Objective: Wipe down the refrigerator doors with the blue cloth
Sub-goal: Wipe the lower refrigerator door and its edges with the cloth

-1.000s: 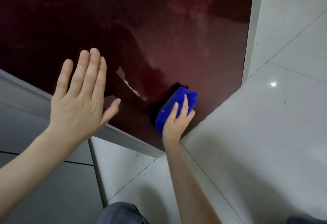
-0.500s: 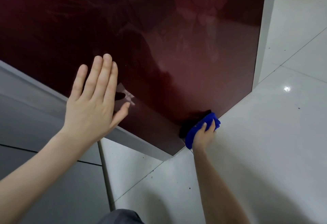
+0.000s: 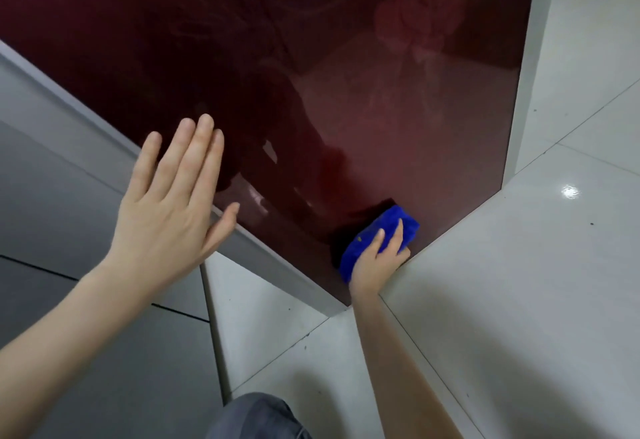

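Right hand (image 3: 379, 267): fingers draped over the bunched blue cloth (image 3: 360, 248), thumb tucked at its lower edge, and the wad is held pressed flat to the refrigerator door (image 3: 346, 92). The cloth sits directly under the fingers, at the door's bottom edge near its lower right corner, just above the floor tiles (image 3: 519, 282). Its long axis runs roughly along that bottom edge.

Judged from this, no door is left below or right of the cloth, so the next stroke has to be taken up or back left.

Left hand (image 3: 166, 210): spread flat, fingers straight, nothing held, well apart from the cloth at the door's left edge. Contact with the panel cannot be confirmed.

Cloth is soft, plush and compressible. Door is a rigid, glossy dark red panel, mirror-like, with a faint floral pattern. Tiles are pale and polished.
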